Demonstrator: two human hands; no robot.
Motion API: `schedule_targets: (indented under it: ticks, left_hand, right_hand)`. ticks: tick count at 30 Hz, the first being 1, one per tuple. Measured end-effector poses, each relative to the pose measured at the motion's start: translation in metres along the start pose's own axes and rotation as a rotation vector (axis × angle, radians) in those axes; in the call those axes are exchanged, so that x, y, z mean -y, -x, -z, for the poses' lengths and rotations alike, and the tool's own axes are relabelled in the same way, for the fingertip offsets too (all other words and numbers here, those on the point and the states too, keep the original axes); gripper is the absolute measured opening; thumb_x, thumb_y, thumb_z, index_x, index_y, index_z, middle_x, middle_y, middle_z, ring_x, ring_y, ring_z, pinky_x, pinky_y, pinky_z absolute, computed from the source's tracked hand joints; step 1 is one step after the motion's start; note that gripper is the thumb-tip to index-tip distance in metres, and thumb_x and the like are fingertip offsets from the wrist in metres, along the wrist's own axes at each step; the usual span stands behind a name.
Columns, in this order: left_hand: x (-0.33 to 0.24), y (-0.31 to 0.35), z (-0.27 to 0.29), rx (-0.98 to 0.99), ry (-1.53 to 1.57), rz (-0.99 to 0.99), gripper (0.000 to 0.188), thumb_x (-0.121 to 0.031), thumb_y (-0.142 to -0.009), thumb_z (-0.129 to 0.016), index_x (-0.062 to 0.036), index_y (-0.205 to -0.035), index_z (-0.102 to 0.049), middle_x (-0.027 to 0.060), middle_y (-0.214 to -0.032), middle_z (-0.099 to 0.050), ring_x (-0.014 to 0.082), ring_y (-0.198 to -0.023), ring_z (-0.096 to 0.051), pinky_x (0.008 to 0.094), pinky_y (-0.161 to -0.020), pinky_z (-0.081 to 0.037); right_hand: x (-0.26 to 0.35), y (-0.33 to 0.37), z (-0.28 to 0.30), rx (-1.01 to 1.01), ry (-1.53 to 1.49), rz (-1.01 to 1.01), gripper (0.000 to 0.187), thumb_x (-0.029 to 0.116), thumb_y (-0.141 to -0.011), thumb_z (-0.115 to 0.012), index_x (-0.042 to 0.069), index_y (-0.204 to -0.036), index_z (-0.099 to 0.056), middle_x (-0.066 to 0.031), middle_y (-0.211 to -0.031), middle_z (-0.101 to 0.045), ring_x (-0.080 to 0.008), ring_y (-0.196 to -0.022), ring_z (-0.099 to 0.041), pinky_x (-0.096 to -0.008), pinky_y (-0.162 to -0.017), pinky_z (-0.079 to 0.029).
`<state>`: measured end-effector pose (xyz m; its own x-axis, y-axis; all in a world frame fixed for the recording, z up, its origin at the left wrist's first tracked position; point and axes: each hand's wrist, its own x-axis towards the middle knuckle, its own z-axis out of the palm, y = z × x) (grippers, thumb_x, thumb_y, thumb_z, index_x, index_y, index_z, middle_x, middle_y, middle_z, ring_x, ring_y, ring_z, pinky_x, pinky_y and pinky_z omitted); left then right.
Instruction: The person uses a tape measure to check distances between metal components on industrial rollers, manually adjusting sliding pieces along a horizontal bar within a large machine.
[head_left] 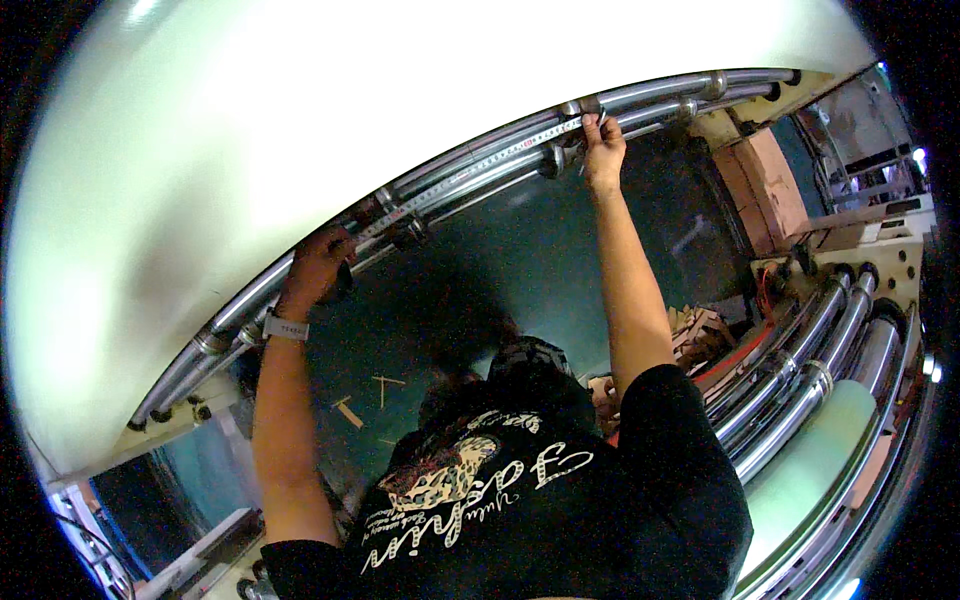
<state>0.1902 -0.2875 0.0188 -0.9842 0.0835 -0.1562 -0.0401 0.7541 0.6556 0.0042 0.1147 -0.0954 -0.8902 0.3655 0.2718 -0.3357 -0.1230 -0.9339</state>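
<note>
A white tape measure [470,178] is stretched along the polished metal shafts [500,150] below a large white curved surface. At its right end, my right hand [603,150] has its fingers closed on the tape, close to a shaft collar [553,160]. My left hand [320,265] is closed at the tape's left end, over the shafts. Shadow hides much of its fingers, and a dark rounded shape beside it cannot be made out. A grey band [285,327] circles my left wrist. Both arms reach forward from black short sleeves.
The broad white surface [400,80] fills the upper part. Right of me run more metal shafts [800,400] and a pale green roller [805,470]. A brown cardboard box [765,190] stands at the far right. Wooden scraps [348,413] lie on the dark green floor [480,260].
</note>
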Motion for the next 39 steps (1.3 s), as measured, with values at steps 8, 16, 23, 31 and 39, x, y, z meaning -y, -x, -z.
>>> schedule_targets:
  ticks: [8, 16, 23, 31, 39]
  left_hand:
    - [0.068, -0.022, -0.023, -0.263, -0.440, -0.190, 0.030, -0.033, -0.083, -0.053, -0.0063, -0.094, -0.060, 0.0144, -0.096, -0.059, 0.0299, -0.090, -0.055, 0.0380, -0.080, -0.042]
    - [0.044, -0.029, -0.021, -0.287, -0.284, -0.193, 0.027, -0.033, -0.080, -0.056, -0.0067, -0.087, -0.062, 0.0124, -0.086, -0.061, 0.0291, -0.080, -0.058, 0.0383, -0.072, -0.046]
    - [0.042, -0.032, -0.030, -0.428, -0.306, -0.185, 0.028, -0.033, -0.080, -0.055, -0.0070, -0.090, -0.063, 0.0141, -0.084, -0.061, 0.0296, -0.078, -0.058, 0.0403, -0.073, -0.046]
    - [0.035, -0.038, -0.013, -0.100, -0.319, -0.058, 0.029, -0.033, -0.080, -0.054, -0.0076, -0.090, -0.063, 0.0139, -0.083, -0.061, 0.0303, -0.078, -0.058, 0.0404, -0.075, -0.046]
    - [0.050, -0.037, -0.024, -0.371, -0.418, -0.344, 0.026, -0.029, -0.079, -0.054, -0.0084, -0.093, -0.062, 0.0165, -0.089, -0.060, 0.0331, -0.085, -0.056, 0.0426, -0.076, -0.044]
  right_hand:
    - [-0.009, -0.004, 0.013, 0.126, -0.003, -0.075, 0.010, 0.012, -0.081, -0.061, 0.004, -0.086, -0.058, 0.0005, -0.082, -0.055, -0.0103, -0.076, -0.047, -0.0227, -0.071, -0.039]
    - [0.011, -0.005, 0.006, 0.103, -0.034, -0.039, 0.009, 0.012, -0.083, -0.057, 0.008, -0.079, -0.051, 0.0013, -0.066, -0.049, -0.0074, -0.054, -0.043, -0.0218, -0.046, -0.037]
    - [0.015, -0.002, 0.005, 0.165, -0.025, -0.064, 0.009, 0.010, -0.084, -0.055, 0.008, -0.078, -0.050, 0.0002, -0.064, -0.048, -0.0084, -0.051, -0.042, -0.0218, -0.044, -0.036]
    - [0.025, 0.006, 0.001, 0.172, -0.016, -0.095, 0.010, 0.010, -0.084, -0.055, 0.009, -0.076, -0.051, 0.0014, -0.064, -0.048, -0.0082, -0.053, -0.042, -0.0222, -0.045, -0.033]
    - [0.008, -0.006, 0.008, 0.148, -0.048, -0.039, 0.011, 0.012, -0.081, -0.060, 0.009, -0.076, -0.050, 0.0014, -0.069, -0.052, -0.0101, -0.056, -0.046, -0.0234, -0.048, -0.037]
